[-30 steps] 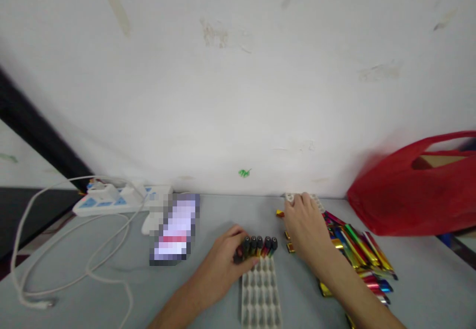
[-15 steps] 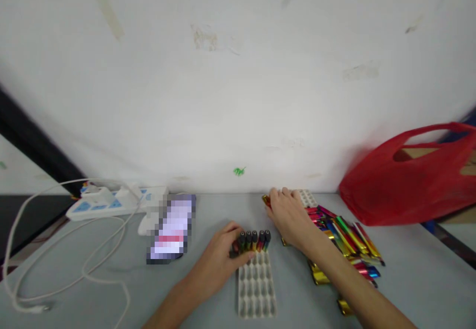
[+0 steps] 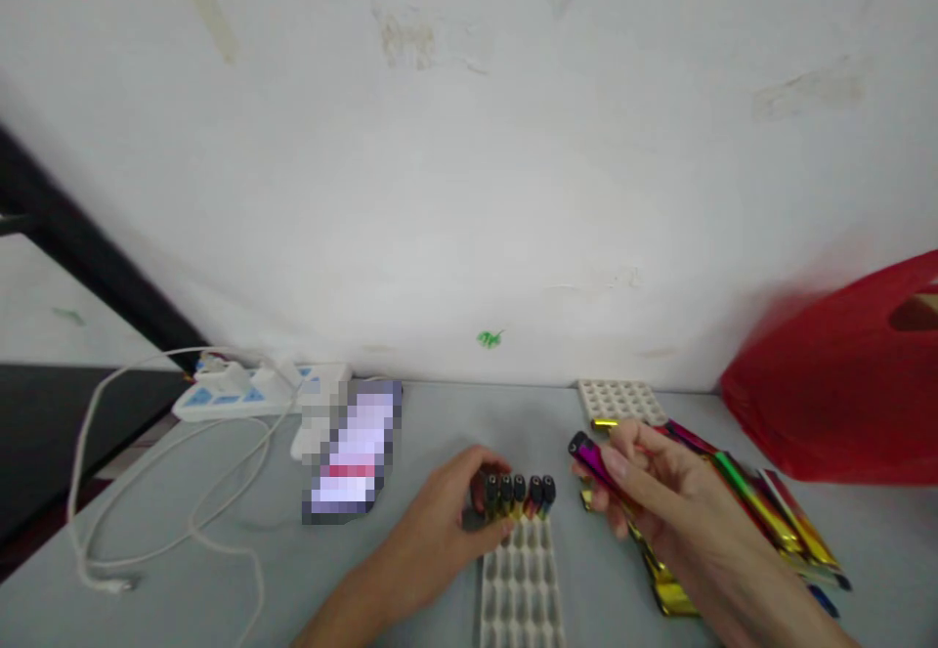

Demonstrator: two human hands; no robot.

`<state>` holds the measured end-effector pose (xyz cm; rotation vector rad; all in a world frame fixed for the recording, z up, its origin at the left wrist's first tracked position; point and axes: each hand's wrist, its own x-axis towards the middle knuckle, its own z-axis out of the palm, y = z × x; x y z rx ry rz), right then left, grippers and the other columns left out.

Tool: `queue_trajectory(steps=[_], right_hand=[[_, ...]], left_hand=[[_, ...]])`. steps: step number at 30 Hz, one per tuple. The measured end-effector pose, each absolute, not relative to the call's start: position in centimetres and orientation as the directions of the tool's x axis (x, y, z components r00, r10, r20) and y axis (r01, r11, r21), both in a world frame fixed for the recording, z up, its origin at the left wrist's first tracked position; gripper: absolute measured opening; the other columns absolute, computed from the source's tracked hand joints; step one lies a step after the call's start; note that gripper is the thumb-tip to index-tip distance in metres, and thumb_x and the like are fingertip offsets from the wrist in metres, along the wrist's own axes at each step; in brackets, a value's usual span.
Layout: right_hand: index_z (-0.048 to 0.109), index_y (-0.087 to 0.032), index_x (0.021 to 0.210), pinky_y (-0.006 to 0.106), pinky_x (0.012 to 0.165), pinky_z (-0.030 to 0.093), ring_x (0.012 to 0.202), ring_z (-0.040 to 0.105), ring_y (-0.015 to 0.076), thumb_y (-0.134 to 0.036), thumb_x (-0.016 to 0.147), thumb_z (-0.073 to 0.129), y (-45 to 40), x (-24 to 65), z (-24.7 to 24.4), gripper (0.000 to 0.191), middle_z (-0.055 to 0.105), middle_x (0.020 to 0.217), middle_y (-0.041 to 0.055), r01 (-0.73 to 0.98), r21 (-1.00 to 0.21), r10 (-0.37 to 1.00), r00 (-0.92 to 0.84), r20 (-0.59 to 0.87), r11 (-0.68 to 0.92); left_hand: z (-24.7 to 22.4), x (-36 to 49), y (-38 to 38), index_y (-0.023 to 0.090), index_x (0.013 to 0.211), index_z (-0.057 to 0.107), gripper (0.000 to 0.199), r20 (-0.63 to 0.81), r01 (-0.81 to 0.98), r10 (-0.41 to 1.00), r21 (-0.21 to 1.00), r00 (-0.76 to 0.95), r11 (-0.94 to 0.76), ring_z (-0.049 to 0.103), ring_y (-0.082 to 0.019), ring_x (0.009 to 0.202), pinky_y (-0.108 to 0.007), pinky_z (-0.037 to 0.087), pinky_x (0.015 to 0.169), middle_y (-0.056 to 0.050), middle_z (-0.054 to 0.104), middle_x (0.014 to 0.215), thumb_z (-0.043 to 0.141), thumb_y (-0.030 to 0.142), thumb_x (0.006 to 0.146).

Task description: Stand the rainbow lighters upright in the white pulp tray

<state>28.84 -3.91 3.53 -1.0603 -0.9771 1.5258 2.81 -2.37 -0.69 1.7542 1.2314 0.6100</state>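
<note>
My left hand (image 3: 447, 511) is curled round the left side of a row of slim black-ended lighters (image 3: 519, 496), as they appear to be, with the thumb in front. These stand side by side in the far end of a pale moulded tray (image 3: 522, 580), whose nearer cells show no pieces. To their right, my right hand (image 3: 660, 492) pinches a purple metallic lighter (image 3: 597, 457) between thumb and fingers, its black end pointing up and left. Beneath and beyond this hand lies a loose heap of shiny multicoloured lighters (image 3: 762, 506), partly hidden by the hand and forearm.
A second pale tray (image 3: 622, 401) lies against the wall. At the right sits a red bag (image 3: 842, 394). On the left are a phone (image 3: 359, 448), a white power strip (image 3: 264, 389) and a looped white cable (image 3: 88, 492).
My right hand has come back from near the second tray, turned over and now shows the purple lighter. My left hand stays at the row. The view has shifted slightly.
</note>
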Motion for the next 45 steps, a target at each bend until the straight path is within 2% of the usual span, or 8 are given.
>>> queue_trajectory(steps=[6, 10, 15, 19, 26, 32, 38, 45], right_hand=[[0.074, -0.024, 0.132, 0.031, 0.063, 0.053, 0.070, 0.073, 0.0214, -0.054, 0.087, 0.093, -5.6, 28.4, 3.6, 0.057, 0.078, 0.084, 0.0057, -0.320, -0.899, 0.952, -0.164, -0.259, -0.299], [0.080, -0.021, 0.119, 0.027, 0.058, 0.047, 0.059, 0.065, 0.0173, -0.060, 0.084, 0.094, -5.9, 27.6, 4.0, 0.054, 0.070, 0.066, 0.0018, -0.300, -0.869, 0.918, -0.186, -0.350, -0.392], [0.078, -0.026, 0.116, 0.022, 0.042, 0.028, 0.045, 0.041, 0.0105, -0.061, 0.082, 0.094, -5.5, 28.1, 3.0, 0.051, 0.060, 0.065, -0.0021, -0.380, -0.821, 0.905, -0.171, -0.391, -0.426], [0.072, -0.020, 0.085, 0.020, 0.043, 0.028, 0.050, 0.025, 0.0093, -0.069, 0.084, 0.087, -4.9, 28.6, 2.3, 0.052, 0.041, 0.060, -0.0063, -0.458, -0.788, 0.911, -0.237, -0.339, -0.412], [0.042, -0.024, 0.062, 0.021, 0.044, 0.025, 0.045, 0.018, 0.0073, -0.082, 0.091, 0.071, -5.0, 26.6, -0.5, 0.072, 0.027, 0.054, -0.0101, -0.588, -0.726, 0.917, -0.369, -0.152, -0.357], [0.044, -0.022, 0.066, 0.020, 0.042, 0.012, 0.045, 0.012, 0.0050, -0.084, 0.090, 0.072, -6.4, 26.3, -3.0, 0.072, 0.029, 0.055, -0.0111, -0.584, -0.612, 0.823, -0.527, -0.213, -0.533], [0.038, -0.024, 0.058, 0.022, 0.045, 0.017, 0.045, 0.020, 0.0068, -0.079, 0.089, 0.077, -6.5, 25.8, -4.0, 0.074, 0.025, 0.049, -0.0101, -0.585, -0.592, 0.805, -0.558, -0.201, -0.554], [0.038, -0.025, 0.061, 0.020, 0.041, 0.014, 0.044, 0.014, 0.0064, -0.076, 0.085, 0.081, -6.4, 26.1, -4.1, 0.071, 0.024, 0.049, -0.0115, -0.622, -0.540, 0.817, -0.512, -0.267, -0.567]], left_hand=[[-1.6, 2.4, -2.3, 0.026, 0.125, 0.070, 0.037, -0.109, 0.460, 0.918, 0.884, 0.382, -0.086, 0.069, -0.026, 0.108, -0.035, 0.050, 0.095, -0.003, 0.076, 0.118, 0.079, 0.021, 0.089], [-1.9, 2.4, -2.3, 0.027, 0.127, 0.070, 0.038, -0.150, 0.486, 0.915, 0.872, 0.374, -0.055, 0.070, -0.027, 0.107, -0.034, 0.049, 0.088, -0.003, 0.076, 0.117, 0.081, 0.026, 0.091], [-1.2, 2.7, -2.4, 0.027, 0.122, 0.072, 0.032, -0.135, 0.473, 0.920, 0.879, 0.369, -0.060, 0.068, -0.025, 0.106, -0.033, 0.049, 0.090, -0.002, 0.076, 0.117, 0.080, 0.022, 0.091], [-0.4, 2.6, -2.3, 0.023, 0.112, 0.073, 0.023, -0.141, 0.489, 0.909, 0.869, 0.391, -0.076, 0.066, -0.023, 0.095, -0.031, 0.047, 0.083, -0.001, 0.074, 0.105, 0.081, 0.026, 0.092], [-1.1, 2.6, -1.9, 0.024, 0.113, 0.073, 0.024, -0.114, 0.480, 0.909, 0.871, 0.400, -0.101, 0.067, -0.022, 0.096, -0.031, 0.046, 0.081, 0.000, 0.074, 0.105, 0.080, 0.024, 0.090], [-1.3, 2.6, -1.7, 0.025, 0.118, 0.074, 0.028, -0.116, 0.498, 0.911, 0.861, 0.396, -0.107, 0.068, -0.023, 0.096, -0.031, 0.046, 0.080, -0.001, 0.076, 0.106, 0.081, 0.027, 0.091], [-1.2, 2.5, -2.0, 0.025, 0.118, 0.074, 0.029, -0.134, 0.488, 0.915, 0.870, 0.380, -0.075, 0.068, -0.024, 0.097, -0.032, 0.047, 0.083, -0.001, 0.076, 0.106, 0.081, 0.026, 0.089], [-1.2, 2.4, -1.8, 0.026, 0.118, 0.074, 0.028, -0.113, 0.505, 0.909, 0.856, 0.401, -0.116, 0.067, -0.023, 0.095, -0.031, 0.045, 0.080, 0.000, 0.074, 0.105, 0.081, 0.027, 0.091]])
